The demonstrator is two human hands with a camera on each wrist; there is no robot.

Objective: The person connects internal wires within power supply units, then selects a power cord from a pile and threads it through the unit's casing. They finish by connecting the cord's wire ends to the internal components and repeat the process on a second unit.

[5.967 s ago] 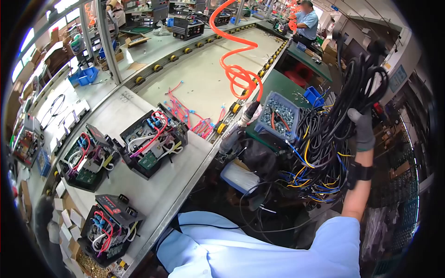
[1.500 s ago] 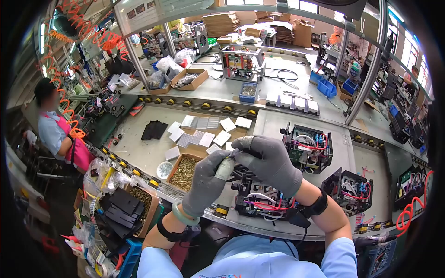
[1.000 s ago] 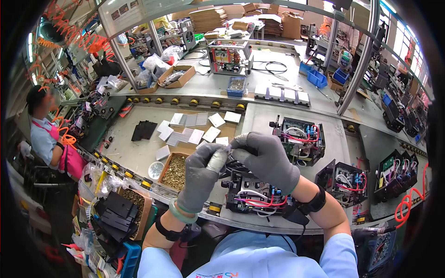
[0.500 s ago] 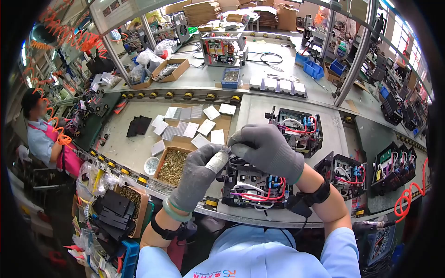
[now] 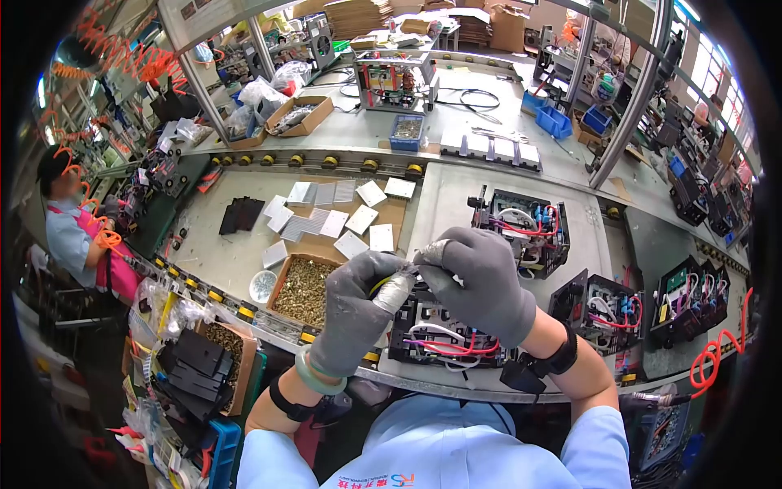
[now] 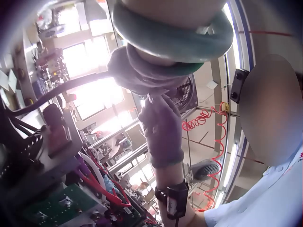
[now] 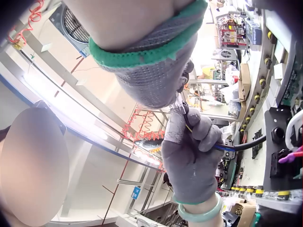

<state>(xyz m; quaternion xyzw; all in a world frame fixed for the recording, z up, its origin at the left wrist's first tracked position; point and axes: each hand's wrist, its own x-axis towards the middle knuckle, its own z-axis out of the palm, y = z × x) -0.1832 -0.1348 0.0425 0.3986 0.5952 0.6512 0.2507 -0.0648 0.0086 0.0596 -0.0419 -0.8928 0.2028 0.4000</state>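
Observation:
Both hands wear grey gloves and meet fingertip to fingertip above an open black machine unit (image 5: 444,338). The left hand (image 5: 354,306), with a pale green bangle at its wrist, grips the end of a black cable (image 7: 253,143). Blue and yellow wires come out of that cable; the blue wire (image 7: 223,147) lies along the left fingers in the right wrist view. The right hand (image 5: 481,281) pinches the thin wire ends at the left fingertips. In the left wrist view the cable (image 6: 61,89) runs from the left hand down towards the unit.
More open units stand right (image 5: 599,310) and behind (image 5: 529,228). On the left are a carton of brass-coloured parts (image 5: 303,289), white plates (image 5: 352,244) and a small round dish (image 5: 262,285). Metal posts rise behind. A person in a pink apron (image 5: 114,253) is at far left.
Six seconds ago the right hand held a bundle of black cables at the right; now both hands work together at one cable. Since half a second ago, a yellow wire has come into view beside the left fingers.

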